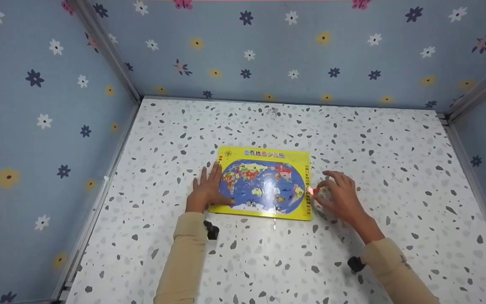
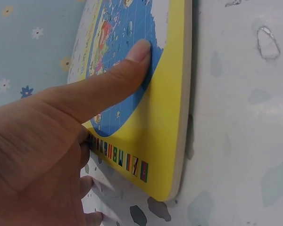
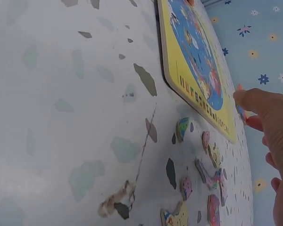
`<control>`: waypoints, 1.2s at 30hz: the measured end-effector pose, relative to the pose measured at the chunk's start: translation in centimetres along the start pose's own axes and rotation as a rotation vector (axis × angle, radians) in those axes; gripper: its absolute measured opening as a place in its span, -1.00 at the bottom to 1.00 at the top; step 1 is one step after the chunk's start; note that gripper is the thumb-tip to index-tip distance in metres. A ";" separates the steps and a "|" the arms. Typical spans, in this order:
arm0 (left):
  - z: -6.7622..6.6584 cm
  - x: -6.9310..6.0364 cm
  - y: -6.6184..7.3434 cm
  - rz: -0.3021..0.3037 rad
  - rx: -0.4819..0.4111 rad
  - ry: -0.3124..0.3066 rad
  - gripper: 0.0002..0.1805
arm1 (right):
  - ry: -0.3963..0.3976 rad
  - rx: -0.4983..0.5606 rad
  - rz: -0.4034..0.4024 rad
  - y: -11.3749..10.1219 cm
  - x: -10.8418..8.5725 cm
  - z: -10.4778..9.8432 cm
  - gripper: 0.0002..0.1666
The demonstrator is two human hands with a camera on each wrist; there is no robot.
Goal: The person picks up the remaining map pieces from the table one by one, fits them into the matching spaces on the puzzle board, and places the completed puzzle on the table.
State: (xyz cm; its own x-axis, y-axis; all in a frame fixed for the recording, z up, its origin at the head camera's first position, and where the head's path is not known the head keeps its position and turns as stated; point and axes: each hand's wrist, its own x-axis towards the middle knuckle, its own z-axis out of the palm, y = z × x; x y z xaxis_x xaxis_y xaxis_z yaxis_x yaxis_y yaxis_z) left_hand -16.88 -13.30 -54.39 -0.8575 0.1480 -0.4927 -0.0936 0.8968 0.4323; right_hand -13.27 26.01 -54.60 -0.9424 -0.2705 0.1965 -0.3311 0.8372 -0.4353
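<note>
Yellow map board (image 1: 264, 175) flat on speckled table (image 1: 268, 261); left hand (image 1: 205, 192) at its left edge, fingers spread, thumb on its face; right hand (image 1: 342, 198) pinching small reddish piece (image 1: 312, 191) at its right edge; loose pieces (image 3: 186, 187) nearby

Premises: a small, panelled booth (image 1: 268, 50); whether it stands in a home, office or workshop cannot be determined. Blue, floral-printed panels (image 1: 28, 160) rise along the back, left and right edges of a white worktop (image 1: 395, 156) with a grey-speckled finish. Grey, metal-looking strips (image 1: 114, 57) join the panels at the worktop's back-left and back-right corners.
</note>
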 end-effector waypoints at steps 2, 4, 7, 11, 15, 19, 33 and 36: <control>0.1 0.0 0.0 -0.005 -0.007 0.005 0.40 | 0.010 -0.011 -0.004 -0.3 0.3 0.2 -0.71; 0.1 0.0 0.0 -0.008 -0.014 0.010 0.40 | 0.016 -0.016 0.000 -0.7 0.6 0.4 -0.71; 0.2 0.0 0.1 -0.008 -0.019 0.010 0.40 | 0.015 -0.021 0.007 -1.1 0.9 0.6 -0.70; 0.3 0.0 0.0 -0.006 -0.020 0.007 0.40 | 0.016 -0.012 -0.007 -1.5 1.2 0.9 -0.67; 0.4 -0.1 -0.1 0.000 -0.026 0.007 0.39 | 0.017 -0.020 -0.027 -1.7 1.5 1.2 -0.67; 0.3 -0.1 0.0 0.014 -0.042 0.014 0.37 | 0.021 -0.030 -0.029 -1.9 1.8 1.3 -0.67; 0.2 -0.1 0.2 -0.006 -0.034 0.023 0.40 | 0.035 -0.015 -0.060 -2.9 2.7 1.7 -0.67; 0.1 0.0 0.2 -0.004 -0.033 0.022 0.41 | 0.027 -0.023 -0.033 -3.1 3.0 1.7 -0.65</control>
State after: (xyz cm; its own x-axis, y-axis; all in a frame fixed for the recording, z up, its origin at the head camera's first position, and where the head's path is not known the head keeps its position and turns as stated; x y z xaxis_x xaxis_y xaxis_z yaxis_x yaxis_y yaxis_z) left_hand -16.84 -13.11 -54.40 -0.8678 0.1355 -0.4781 -0.1132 0.8829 0.4558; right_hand -15.11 21.77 -54.18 -0.9294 -0.2851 0.2342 -0.3602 0.8391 -0.4077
